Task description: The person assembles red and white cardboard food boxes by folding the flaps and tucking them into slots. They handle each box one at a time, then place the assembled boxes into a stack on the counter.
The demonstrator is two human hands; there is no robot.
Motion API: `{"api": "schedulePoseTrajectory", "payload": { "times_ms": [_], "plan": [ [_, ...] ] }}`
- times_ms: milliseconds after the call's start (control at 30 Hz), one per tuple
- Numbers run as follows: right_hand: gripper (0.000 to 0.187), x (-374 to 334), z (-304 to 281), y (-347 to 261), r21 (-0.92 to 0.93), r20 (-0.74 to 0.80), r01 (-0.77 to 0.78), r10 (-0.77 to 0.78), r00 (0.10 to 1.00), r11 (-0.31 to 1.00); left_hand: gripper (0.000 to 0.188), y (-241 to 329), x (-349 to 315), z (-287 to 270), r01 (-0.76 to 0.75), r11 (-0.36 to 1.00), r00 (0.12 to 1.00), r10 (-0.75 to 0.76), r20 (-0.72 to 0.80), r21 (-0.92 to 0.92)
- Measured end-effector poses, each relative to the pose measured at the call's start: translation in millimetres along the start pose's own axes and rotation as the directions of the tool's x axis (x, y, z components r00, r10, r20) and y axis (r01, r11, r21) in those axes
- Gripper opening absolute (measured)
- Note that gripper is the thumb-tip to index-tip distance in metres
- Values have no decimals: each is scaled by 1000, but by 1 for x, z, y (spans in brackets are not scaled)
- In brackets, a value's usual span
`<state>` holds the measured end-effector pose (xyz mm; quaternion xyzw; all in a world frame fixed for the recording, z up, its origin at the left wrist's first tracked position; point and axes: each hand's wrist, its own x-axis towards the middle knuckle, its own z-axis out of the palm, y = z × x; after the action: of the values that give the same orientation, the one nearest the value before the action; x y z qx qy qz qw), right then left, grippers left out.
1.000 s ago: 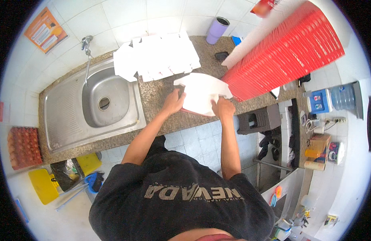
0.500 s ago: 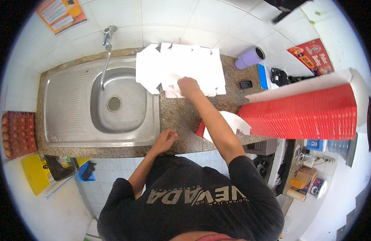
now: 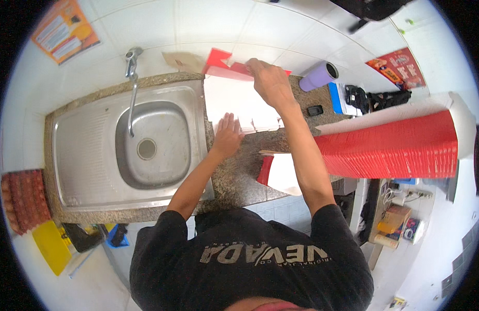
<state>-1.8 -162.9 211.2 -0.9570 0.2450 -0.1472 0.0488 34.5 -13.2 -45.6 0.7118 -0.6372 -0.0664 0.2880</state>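
Note:
A stack of white cardboard box blanks (image 3: 234, 96) lies on the counter right of the sink. Along its far edge, a flap with a red outer side (image 3: 221, 65) stands raised near the wall. My right hand (image 3: 270, 83) reaches across the blanks and grips this far edge, its fingers bent over the cardboard. Pressed on the near left part of the stack is my left hand (image 3: 229, 137), its fingers stretched out and holding nothing. Near my right forearm, a red and white cardboard piece (image 3: 282, 173) rests at the counter's front, partly hidden by that arm.
A long row of red folded cardboard (image 3: 390, 147) fills the right side. Behind it are a purple tumbler (image 3: 318, 76) and a small black object (image 3: 315, 110). A steel sink (image 3: 73, 155) with a faucet (image 3: 131, 93) and an egg tray (image 3: 26, 199) are to the left.
My left hand has moved from the counter's front onto the stack. My right hand has gone from the near part to the far edge, where a red flap now stands up.

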Motion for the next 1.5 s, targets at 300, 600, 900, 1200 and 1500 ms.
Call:
{"api": "schedulePoseTrajectory", "payload": {
  "times_ms": [300,600,900,1200,1500],
  "plan": [
    [29,-193,-39,-115,686,136,72,-225,965,724,38,132,-106,-231,257,718,557,437,706,-647],
    [25,-393,-22,-140,770,283,-35,-291,914,637,77,240,-184,-263,197,895,715,148,683,-401],
    [32,-597,-123,-125,581,179,-455,440,880,675,45,344,-228,-153,19,966,495,213,842,-256],
    [16,-733,-90,-76,934,-117,-174,729,675,311,29,409,-176,-64,357,904,73,223,972,-234],
    [19,-679,-186,6,239,73,-485,482,873,841,13,476,-110,5,368,770,207,479,853,-522]
  ]
}}
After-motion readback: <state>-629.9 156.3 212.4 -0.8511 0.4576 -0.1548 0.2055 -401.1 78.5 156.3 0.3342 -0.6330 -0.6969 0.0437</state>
